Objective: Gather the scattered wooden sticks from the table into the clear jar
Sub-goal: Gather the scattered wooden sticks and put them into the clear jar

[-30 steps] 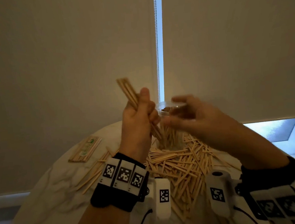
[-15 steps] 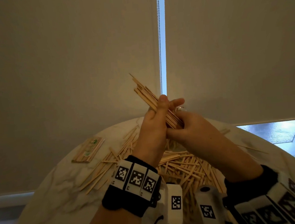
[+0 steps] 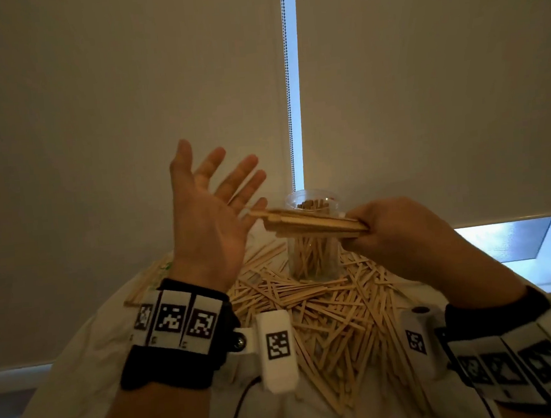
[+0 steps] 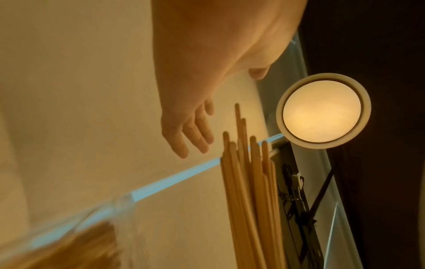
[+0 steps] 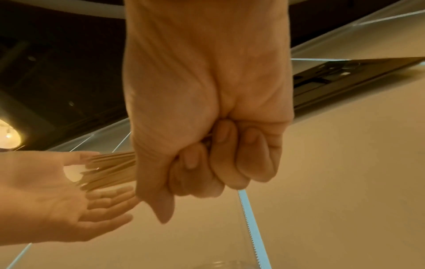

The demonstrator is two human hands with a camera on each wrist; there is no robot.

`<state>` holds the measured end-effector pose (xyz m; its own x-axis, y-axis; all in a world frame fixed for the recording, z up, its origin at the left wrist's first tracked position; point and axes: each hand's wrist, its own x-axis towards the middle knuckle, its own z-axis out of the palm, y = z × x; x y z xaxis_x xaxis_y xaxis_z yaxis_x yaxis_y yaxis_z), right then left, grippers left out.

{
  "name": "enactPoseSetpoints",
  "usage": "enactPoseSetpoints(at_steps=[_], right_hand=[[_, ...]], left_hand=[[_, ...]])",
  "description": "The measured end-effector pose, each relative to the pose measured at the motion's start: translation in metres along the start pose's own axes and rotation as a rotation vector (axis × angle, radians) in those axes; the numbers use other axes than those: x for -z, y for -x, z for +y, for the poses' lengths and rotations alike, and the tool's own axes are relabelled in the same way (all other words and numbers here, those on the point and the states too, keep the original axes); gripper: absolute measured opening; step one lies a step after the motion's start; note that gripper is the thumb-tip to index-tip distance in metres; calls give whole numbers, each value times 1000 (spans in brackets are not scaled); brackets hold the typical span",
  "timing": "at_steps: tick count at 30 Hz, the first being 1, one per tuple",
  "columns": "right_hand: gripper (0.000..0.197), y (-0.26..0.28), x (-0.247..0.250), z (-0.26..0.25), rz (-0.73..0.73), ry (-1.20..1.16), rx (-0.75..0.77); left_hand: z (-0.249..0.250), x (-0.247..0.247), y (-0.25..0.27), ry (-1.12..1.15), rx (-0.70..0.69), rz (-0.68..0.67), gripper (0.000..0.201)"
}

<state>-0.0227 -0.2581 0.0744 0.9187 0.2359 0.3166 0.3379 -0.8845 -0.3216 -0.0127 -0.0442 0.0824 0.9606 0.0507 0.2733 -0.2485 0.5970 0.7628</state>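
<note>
My right hand (image 3: 398, 232) (image 5: 207, 160) grips a bundle of wooden sticks (image 3: 308, 223) (image 5: 110, 169) (image 4: 250, 182), held level in front of the clear jar (image 3: 314, 255). The jar stands upright at the back of the table, partly filled with sticks. My left hand (image 3: 212, 213) (image 4: 190, 131) (image 5: 50, 196) is held up, palm open, fingers spread, its fingertips beside the free ends of the bundle. A heap of loose sticks (image 3: 324, 307) covers the table around and in front of the jar.
The round white marble table (image 3: 82, 372) has a few stray sticks (image 3: 141, 285) at its left side. Closed roller blinds (image 3: 423, 98) hang right behind the table, with a bead chain (image 3: 287, 76) in the gap. A round ceiling lamp (image 4: 322, 112) glows overhead.
The bundle has passed from my left hand to my right. My left hand let go and opened wide to the left; the right hand turned the bundle level in front of the jar.
</note>
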Motion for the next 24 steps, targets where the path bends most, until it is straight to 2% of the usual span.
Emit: enactPoseSetpoints(at_steps=[2,5,8,11,14,15,17,20,24], right_hand=[[11,0,-5,-6,-17,24,32],[14,1,-17,-17,44,113,70],[19,3,-16,-17,105,191,64],[22,5,-11,-16,92,201,64],[21,4,-13,-14,44,183,-12],[20,3,-14,-13,40,184,-44],[19,2,-15,-11,38,188,-88],[11,3,-11,-13,29,146,-46],[20,6,-5,-15,143,126,95]], left_hand=[[0,-5,2,-153,50,-35,58],[-14,-23,10,-348,186,-116,53],[-21,-30,14,-410,228,-118,47],[-19,-28,15,-508,314,-133,48],[-18,-24,15,-697,354,-163,55],[-18,-23,15,-736,327,-179,56],[-22,-20,15,-838,177,-220,55],[-34,-14,12,-983,-45,-211,48],[-38,2,0,-849,-65,-38,42]])
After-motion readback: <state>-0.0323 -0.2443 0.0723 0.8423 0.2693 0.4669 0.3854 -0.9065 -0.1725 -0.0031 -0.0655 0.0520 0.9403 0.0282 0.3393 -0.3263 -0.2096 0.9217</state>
